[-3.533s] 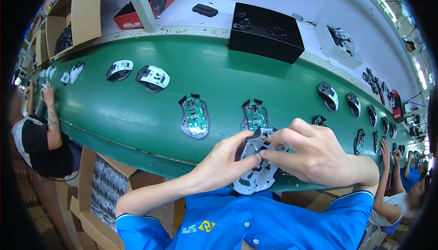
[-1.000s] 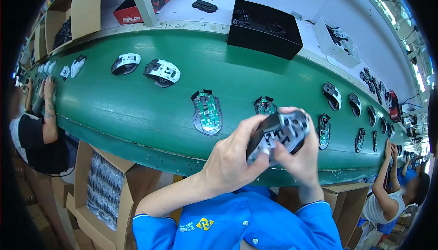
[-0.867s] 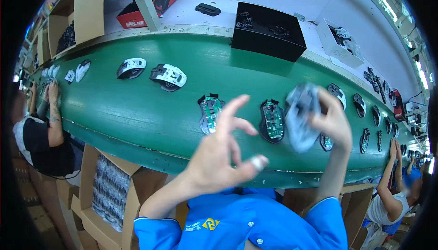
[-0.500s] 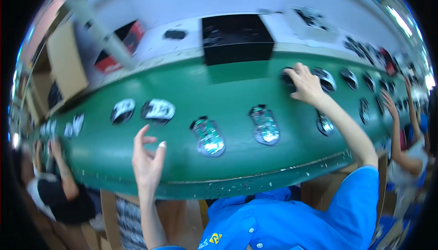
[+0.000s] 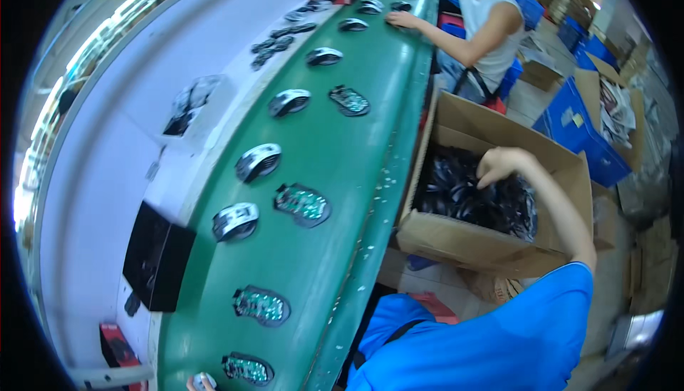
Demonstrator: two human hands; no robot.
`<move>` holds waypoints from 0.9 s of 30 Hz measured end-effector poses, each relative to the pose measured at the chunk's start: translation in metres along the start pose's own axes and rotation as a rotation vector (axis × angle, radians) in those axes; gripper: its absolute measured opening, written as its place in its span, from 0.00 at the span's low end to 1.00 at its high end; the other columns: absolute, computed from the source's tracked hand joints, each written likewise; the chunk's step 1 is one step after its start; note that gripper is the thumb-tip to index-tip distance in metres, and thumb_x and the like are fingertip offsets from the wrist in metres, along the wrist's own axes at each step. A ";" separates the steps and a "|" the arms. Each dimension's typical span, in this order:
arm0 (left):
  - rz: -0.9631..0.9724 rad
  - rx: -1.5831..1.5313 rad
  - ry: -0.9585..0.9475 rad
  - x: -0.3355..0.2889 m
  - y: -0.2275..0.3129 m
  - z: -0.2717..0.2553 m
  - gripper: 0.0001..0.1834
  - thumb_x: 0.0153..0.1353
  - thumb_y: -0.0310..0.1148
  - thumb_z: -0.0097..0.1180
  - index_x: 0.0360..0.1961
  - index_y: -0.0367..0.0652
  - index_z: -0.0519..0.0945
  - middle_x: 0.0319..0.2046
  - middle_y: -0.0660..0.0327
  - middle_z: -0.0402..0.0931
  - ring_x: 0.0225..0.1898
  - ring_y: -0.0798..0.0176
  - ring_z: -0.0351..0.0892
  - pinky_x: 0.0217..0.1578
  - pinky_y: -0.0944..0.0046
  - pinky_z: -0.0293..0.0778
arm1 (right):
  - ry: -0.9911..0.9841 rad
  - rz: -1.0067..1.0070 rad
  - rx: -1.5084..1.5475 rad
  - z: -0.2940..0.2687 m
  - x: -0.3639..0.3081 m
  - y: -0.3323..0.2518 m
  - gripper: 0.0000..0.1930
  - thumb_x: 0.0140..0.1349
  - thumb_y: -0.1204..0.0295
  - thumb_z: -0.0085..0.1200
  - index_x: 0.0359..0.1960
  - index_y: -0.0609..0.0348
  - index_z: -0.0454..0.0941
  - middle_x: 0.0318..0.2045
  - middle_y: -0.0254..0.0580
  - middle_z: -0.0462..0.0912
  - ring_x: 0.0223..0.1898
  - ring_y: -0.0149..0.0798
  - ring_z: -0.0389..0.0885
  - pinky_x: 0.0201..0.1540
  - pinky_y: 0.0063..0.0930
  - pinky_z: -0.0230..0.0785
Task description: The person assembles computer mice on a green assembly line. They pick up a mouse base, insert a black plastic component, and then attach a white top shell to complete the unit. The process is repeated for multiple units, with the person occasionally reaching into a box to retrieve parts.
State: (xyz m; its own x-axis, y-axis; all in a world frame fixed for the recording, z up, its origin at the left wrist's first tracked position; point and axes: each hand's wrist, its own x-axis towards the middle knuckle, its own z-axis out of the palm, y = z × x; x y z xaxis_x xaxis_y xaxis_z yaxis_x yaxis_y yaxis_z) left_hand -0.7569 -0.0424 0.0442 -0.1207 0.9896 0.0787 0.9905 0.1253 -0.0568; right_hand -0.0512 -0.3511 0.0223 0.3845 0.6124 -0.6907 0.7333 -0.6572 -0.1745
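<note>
L hand, mostly cut off, was at white shell; couldn't tell grip. Black parts lay jumbled in ctn, no common long axis, just L of/below nearer R hand: fingers curled, hold unclear.

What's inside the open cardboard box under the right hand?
The cardboard box holds heaped black parts; their shapes blur together. The right hand hides some; anything beneath is covered.
</note>
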 end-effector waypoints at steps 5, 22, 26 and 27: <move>0.064 -0.040 0.033 0.023 -0.052 0.037 0.34 0.55 0.60 0.51 0.56 0.49 0.70 0.45 0.40 0.71 0.50 0.36 0.68 0.48 0.41 0.66 | 0.448 0.056 0.047 0.125 0.077 0.034 0.50 0.37 0.52 0.69 0.62 0.55 0.57 0.58 0.55 0.62 0.57 0.59 0.61 0.61 0.45 0.58; 0.112 -0.240 0.117 -0.005 -0.030 0.029 0.28 0.57 0.47 0.56 0.55 0.42 0.72 0.44 0.41 0.75 0.44 0.42 0.75 0.45 0.51 0.69 | 0.499 -0.510 -0.543 0.136 0.090 -0.009 0.41 0.48 0.63 0.59 0.66 0.37 0.54 0.34 0.43 0.72 0.35 0.40 0.76 0.29 0.31 0.73; 0.105 -0.290 0.050 -0.008 -0.022 0.019 0.26 0.58 0.43 0.55 0.57 0.46 0.71 0.47 0.45 0.75 0.46 0.45 0.74 0.46 0.53 0.69 | 0.528 -0.670 -0.649 0.146 0.110 -0.006 0.33 0.53 0.66 0.52 0.63 0.34 0.59 0.26 0.38 0.76 0.27 0.40 0.80 0.28 0.32 0.72; 0.084 -0.298 0.038 -0.010 -0.024 0.018 0.26 0.58 0.42 0.55 0.57 0.46 0.71 0.47 0.46 0.75 0.46 0.46 0.74 0.46 0.54 0.69 | 0.528 -0.682 -0.620 0.144 0.108 -0.007 0.31 0.53 0.66 0.53 0.61 0.35 0.62 0.26 0.39 0.77 0.28 0.41 0.80 0.29 0.33 0.73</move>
State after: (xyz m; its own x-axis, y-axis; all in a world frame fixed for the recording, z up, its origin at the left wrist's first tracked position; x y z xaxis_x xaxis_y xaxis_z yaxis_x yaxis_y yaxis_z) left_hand -0.7802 -0.0541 0.0266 -0.0407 0.9915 0.1239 0.9732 0.0113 0.2296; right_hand -0.0956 -0.3435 -0.1524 -0.1305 0.9778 -0.1640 0.9861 0.1453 0.0812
